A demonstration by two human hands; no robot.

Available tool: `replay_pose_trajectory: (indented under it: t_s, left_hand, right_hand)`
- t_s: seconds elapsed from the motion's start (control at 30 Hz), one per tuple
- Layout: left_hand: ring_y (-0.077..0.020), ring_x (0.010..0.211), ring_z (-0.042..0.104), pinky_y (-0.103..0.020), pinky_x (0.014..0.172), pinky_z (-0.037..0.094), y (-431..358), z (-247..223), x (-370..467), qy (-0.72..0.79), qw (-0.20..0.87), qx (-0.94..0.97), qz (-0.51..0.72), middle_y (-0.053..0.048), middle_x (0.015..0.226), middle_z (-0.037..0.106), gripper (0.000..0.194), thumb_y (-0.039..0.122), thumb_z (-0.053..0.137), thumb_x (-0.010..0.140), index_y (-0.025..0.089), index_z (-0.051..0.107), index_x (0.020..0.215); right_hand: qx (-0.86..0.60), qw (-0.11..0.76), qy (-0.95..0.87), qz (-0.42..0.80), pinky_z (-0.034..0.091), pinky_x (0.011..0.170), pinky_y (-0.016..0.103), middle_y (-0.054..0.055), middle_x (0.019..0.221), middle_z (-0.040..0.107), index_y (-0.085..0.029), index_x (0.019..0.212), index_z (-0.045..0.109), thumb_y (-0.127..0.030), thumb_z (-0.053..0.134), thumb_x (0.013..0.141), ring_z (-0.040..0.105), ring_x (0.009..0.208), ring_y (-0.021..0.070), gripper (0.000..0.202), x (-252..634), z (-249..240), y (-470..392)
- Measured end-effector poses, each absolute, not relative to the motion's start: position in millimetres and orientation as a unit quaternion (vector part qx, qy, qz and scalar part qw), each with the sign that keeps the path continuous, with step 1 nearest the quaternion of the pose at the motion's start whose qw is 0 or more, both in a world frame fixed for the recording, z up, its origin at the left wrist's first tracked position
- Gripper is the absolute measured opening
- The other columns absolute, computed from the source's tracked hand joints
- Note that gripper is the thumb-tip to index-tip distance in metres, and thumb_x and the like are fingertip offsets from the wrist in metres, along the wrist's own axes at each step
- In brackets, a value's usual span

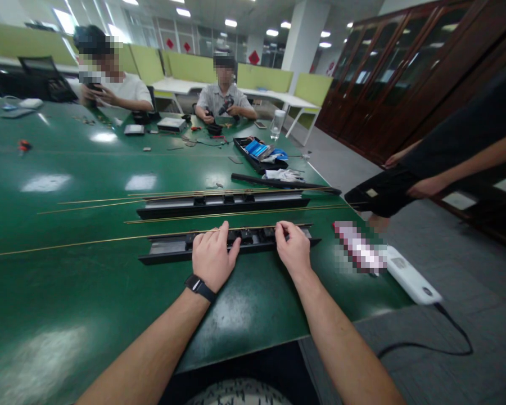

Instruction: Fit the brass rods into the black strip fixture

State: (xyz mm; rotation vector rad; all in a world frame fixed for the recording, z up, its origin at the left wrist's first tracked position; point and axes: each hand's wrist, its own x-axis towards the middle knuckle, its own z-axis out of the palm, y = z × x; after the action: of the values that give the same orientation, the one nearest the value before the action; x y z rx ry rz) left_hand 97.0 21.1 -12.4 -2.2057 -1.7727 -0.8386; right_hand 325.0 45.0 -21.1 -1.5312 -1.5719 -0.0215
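Note:
Nearest me on the green table (109, 315) lies a long black-edged metal channel (164, 247) with black blocks (247, 235) inside it. A thin brass-coloured rod (88, 242) runs along its far side and sticks out well to the left. Over the channel's left-middle part rests my left hand (213, 256), fingers laid across the rod and thumb spread apart. My right hand (293, 247) is closed in a pinch at the rod near the channel's right end. The fingertips' exact contact is partly hidden.
Beyond are a second channel (223, 203), more thin rods (236, 213), a black bar (282, 183) and a tool tray (259, 157). A white power strip (411, 275) lies at the right edge. Two people sit opposite; another person (455, 140) stands to the right.

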Motion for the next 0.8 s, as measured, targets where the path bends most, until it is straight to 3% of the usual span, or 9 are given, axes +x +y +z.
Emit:
replay_pose_trajectory:
  t_s: [0.8]
  left_hand:
    - [-0.0336, 0.112, 0.071, -0.047, 0.097, 0.043, 21.1, -12.0, 97.1, -0.6, 0.086, -0.742, -0.285, -0.018, 0.114, 0.078, 0.053, 0.046, 0.049, 0.104, 0.009, 0.062, 0.141]
  right_hand:
    - [-0.62, 0.454, -0.64, -0.013, 0.052, 0.086, 0.037, 0.007, 0.095, 0.079, -0.021, 0.104, 0.078, -0.037, 0.054, 0.102, 0.072, 0.087, 0.0237, 0.029, 325.5, -22.4, 44.9]
